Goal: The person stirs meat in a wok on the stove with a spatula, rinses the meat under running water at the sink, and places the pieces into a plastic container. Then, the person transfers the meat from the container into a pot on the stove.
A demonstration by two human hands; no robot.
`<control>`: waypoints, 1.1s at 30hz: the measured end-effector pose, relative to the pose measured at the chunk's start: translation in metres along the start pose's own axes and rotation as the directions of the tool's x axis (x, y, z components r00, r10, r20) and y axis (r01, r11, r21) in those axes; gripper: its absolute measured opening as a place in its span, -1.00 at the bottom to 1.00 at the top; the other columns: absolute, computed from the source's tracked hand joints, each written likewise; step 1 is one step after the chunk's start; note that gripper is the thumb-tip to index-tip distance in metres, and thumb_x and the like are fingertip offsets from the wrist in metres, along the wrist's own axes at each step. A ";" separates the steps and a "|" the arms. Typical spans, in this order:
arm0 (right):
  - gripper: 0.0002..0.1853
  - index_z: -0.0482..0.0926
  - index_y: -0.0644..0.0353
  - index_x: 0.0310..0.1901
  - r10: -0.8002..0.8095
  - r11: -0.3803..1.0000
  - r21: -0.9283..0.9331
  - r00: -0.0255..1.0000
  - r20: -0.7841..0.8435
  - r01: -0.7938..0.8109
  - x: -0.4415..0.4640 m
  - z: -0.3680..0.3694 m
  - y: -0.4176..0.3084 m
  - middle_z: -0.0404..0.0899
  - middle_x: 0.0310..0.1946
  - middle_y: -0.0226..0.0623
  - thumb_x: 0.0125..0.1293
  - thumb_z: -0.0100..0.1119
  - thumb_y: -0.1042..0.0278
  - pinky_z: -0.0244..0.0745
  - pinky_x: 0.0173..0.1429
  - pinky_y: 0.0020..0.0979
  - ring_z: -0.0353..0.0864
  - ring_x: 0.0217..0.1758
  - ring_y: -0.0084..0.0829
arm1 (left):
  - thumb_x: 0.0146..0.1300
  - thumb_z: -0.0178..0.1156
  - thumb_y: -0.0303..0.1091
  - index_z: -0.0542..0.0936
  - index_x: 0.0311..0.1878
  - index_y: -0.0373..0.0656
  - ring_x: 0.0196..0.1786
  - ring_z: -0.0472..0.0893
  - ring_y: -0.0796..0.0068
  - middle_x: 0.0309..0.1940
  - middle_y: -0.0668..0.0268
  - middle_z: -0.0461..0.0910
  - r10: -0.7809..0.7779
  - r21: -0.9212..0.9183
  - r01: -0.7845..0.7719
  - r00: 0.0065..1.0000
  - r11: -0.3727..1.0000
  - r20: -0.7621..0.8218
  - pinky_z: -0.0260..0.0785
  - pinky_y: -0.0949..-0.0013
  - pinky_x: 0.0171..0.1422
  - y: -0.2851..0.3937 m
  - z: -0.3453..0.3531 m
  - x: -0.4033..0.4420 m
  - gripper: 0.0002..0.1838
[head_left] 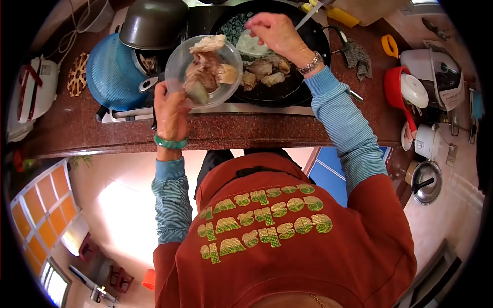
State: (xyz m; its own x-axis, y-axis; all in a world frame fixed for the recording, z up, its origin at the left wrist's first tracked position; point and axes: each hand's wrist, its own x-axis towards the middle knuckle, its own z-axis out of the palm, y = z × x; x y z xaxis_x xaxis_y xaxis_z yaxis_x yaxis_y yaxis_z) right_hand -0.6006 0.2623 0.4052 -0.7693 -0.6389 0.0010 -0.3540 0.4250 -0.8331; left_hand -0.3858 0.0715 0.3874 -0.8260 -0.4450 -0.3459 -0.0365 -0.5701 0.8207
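My left hand (173, 110) grips the near-left rim of a clear plastic bowl (233, 69), which is tilted beside the wok. Several chunks of pale and brown meat (205, 69) lie in the bowl. My right hand (277, 36) hangs over the black wok (303, 95), fingers bent and fingertips apart, with nothing visible between them. Just below its fingertips is a whitish, translucent piece (251, 46) that I cannot make out. More browned meat pieces (267, 71) lie in the near part of the wok.
A dark metal pot (154, 23) and a blue mesh basket (113, 72) stand left of the bowl. A spatula-like handle (310, 14) crosses the wok's far right edge. On the right are a grey cloth (358, 59) and a red pan (394, 87). The counter edge (257, 134) runs before me.
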 end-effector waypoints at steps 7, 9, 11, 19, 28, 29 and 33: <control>-0.31 0.25 -0.08 0.25 0.123 0.778 -0.590 0.868 0.482 0.218 -0.035 0.041 0.041 0.40 -0.04 -0.03 0.01 0.21 0.34 0.42 0.01 -0.15 0.48 -0.06 -0.02 | 0.03 0.11 -0.52 0.30 -0.06 -0.10 -0.37 0.38 0.71 -0.32 0.41 0.46 0.052 0.066 -0.046 0.995 0.997 -0.088 0.17 0.68 -0.43 0.021 -0.026 -0.013 -0.63; -0.32 0.24 -0.08 0.25 0.012 0.688 -0.669 0.917 0.399 0.283 -0.039 0.074 0.091 0.38 -0.01 -0.06 0.01 0.19 0.36 0.42 0.02 -0.13 0.47 -0.04 -0.01 | 0.04 0.11 -0.52 0.28 -0.05 -0.11 -0.38 0.38 0.70 -0.31 0.39 0.47 0.053 0.061 -0.048 0.995 0.997 -0.079 0.20 0.65 -0.42 0.019 -0.036 -0.013 -0.62; -0.36 0.29 -0.05 0.22 0.053 0.726 -0.647 0.920 0.389 0.232 -0.032 0.079 0.098 0.40 -0.01 -0.06 0.01 0.17 0.37 0.42 0.01 -0.14 0.48 -0.05 -0.02 | 0.10 0.05 -0.47 0.30 -0.05 -0.15 -0.10 0.44 0.43 -0.12 0.30 0.38 0.042 0.114 -0.035 0.998 0.993 -0.055 0.39 0.32 -0.03 0.018 -0.040 -0.012 -0.68; -0.71 0.45 0.16 -0.09 0.246 0.968 -0.111 0.926 0.286 -0.223 -0.023 0.002 0.036 0.49 -0.40 -0.33 0.15 0.13 0.28 0.53 -0.25 -0.32 0.52 -0.31 -0.38 | 0.05 0.09 -0.52 0.25 -0.04 -0.16 -0.32 0.42 0.59 -0.31 0.34 0.44 0.056 0.059 -0.051 0.995 0.997 -0.086 0.32 0.54 -0.33 0.024 -0.031 -0.012 -0.62; -0.59 0.33 0.15 0.11 0.571 0.404 0.811 0.809 0.138 -0.423 0.001 -0.032 0.118 0.41 0.04 -0.18 0.29 0.06 0.16 0.34 0.14 0.12 0.45 0.06 -0.16 | 0.05 0.10 -0.49 0.28 -0.09 -0.12 -0.34 0.39 0.65 -0.30 0.37 0.42 0.047 0.057 -0.042 0.995 0.997 -0.087 0.28 0.59 -0.37 0.020 -0.025 -0.008 -0.66; -0.59 0.33 0.15 0.11 0.571 0.406 0.811 0.809 0.136 -0.423 0.002 -0.031 0.121 0.41 0.04 -0.18 0.29 0.06 0.16 0.34 0.14 0.12 0.45 0.06 -0.16 | 0.05 0.11 -0.49 0.29 -0.08 -0.11 -0.34 0.38 0.66 -0.30 0.38 0.42 0.040 0.071 -0.034 0.996 0.997 -0.074 0.26 0.60 -0.38 0.019 -0.025 -0.008 -0.66; -0.56 0.28 0.16 0.16 0.547 0.364 0.862 0.830 0.109 -0.353 0.002 -0.026 0.130 0.38 0.07 -0.13 0.32 0.01 0.15 0.30 0.16 0.18 0.40 0.12 -0.09 | 0.05 0.12 -0.48 0.29 -0.09 -0.09 -0.36 0.36 0.68 -0.31 0.40 0.42 0.040 0.074 -0.035 0.997 0.997 -0.072 0.23 0.63 -0.39 0.018 -0.023 -0.011 -0.66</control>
State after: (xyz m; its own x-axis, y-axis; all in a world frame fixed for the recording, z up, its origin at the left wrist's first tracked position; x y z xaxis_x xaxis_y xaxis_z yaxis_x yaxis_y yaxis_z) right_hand -0.6618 0.3327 0.3111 -0.7741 -0.3680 -0.5152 0.6013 -0.1728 -0.7801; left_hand -0.3645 0.0507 0.3954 -0.7844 -0.5160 -0.3441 -0.0491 -0.5014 0.8638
